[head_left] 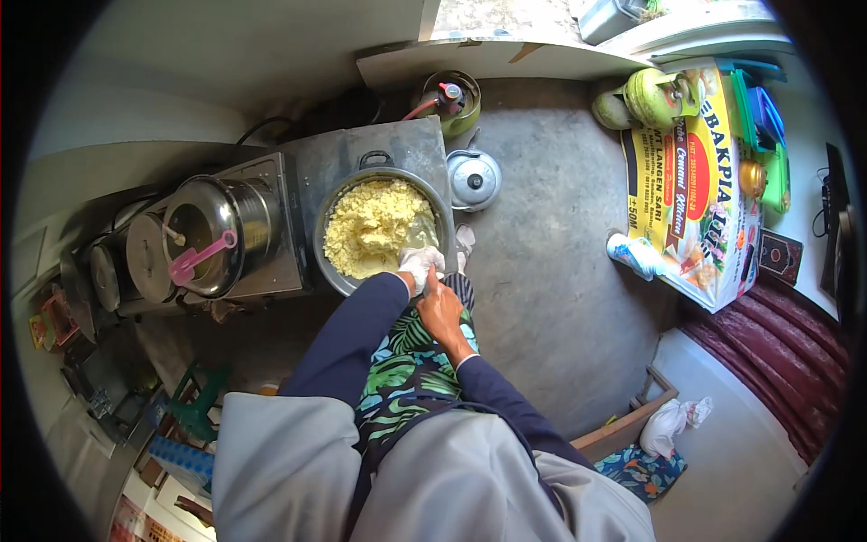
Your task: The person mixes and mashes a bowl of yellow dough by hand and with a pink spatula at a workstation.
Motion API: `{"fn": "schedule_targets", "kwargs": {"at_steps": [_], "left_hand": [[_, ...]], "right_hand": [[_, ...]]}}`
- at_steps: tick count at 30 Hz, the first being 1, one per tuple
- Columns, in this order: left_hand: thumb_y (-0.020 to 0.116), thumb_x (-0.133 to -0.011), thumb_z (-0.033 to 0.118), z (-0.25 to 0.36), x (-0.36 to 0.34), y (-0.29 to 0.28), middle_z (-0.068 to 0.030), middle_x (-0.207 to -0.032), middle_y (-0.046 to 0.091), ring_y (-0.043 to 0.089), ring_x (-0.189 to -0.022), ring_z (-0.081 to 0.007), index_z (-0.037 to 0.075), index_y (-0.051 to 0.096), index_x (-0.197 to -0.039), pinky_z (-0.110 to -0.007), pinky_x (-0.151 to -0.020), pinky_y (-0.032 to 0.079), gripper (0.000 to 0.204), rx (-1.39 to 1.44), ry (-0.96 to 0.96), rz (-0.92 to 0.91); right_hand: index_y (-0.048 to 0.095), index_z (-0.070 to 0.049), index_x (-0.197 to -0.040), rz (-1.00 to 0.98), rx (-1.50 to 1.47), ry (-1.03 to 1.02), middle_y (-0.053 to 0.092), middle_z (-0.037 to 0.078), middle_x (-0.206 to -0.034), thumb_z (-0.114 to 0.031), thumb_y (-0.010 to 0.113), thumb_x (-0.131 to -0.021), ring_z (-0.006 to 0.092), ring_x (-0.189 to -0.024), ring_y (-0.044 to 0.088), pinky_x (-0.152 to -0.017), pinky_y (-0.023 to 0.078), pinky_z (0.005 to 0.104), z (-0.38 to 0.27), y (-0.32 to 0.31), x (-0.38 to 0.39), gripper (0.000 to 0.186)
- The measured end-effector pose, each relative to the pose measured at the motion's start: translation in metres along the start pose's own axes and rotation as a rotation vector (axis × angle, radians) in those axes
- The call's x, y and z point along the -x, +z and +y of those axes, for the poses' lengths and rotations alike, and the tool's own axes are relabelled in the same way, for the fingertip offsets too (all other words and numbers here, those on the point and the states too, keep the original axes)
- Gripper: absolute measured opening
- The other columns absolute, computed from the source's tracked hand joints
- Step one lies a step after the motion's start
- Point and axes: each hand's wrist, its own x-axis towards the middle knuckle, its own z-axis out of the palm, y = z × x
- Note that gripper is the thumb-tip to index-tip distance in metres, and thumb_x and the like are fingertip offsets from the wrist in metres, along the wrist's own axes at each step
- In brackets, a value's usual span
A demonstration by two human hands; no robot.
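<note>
A large grey pot (323, 248) with dark handles holds a heap of crumbly pale-yellow mash (375, 221). Over the pot's near right rim is my left hand (422, 263), covered in what looks like a thin whitish plastic glove; its fingers are hard to make out. Bare and curled, my right hand (440, 316) meets the left at the wrist, its fingertips pinching at the glove's edge. Some clear, shiny plastic or smeared surface shows inside the pot beside the gloved hand.
Left of the pot, a stove carries a steel pot (257, 221) with a pink ladle (200, 258) across it. A kettle (473, 180) and a green gas cylinder (461, 113) stand beyond the counter's right edge. A big printed carton (673, 181) lies at right.
</note>
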Motion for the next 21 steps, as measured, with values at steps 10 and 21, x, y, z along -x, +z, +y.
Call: {"fn": "schedule_targets", "kwargs": {"at_steps": [10,21], "left_hand": [[0.052,-0.076,0.019,0.082,0.07,0.064,-0.0055,-0.071,0.059,0.055,-0.068,-0.0195,0.008,0.058,-0.07,-0.031,-0.068,0.045,0.013,0.555,0.134,-0.244],[0.061,-0.062,0.006,0.029,0.001,0.01,-0.0044,-0.055,0.056,0.053,-0.051,-0.0137,0.006,0.055,-0.052,-0.027,-0.048,0.041,0.012,0.053,0.047,0.269]], "right_hand": [[0.051,0.0,-0.105,-0.232,0.454,-0.372,0.064,0.016,-0.074,-0.011,0.05,-0.077,0.028,-0.065,0.064,-0.052,0.048,0.0398,-0.021,-0.12,-0.061,0.031],[0.036,-0.006,-0.131,-0.171,0.082,-0.005,0.062,0.02,-0.077,-0.006,0.057,-0.064,0.0377,-0.07,0.06,-0.061,0.047,0.0458,-0.004,-0.019,-0.026,0.071]]}}
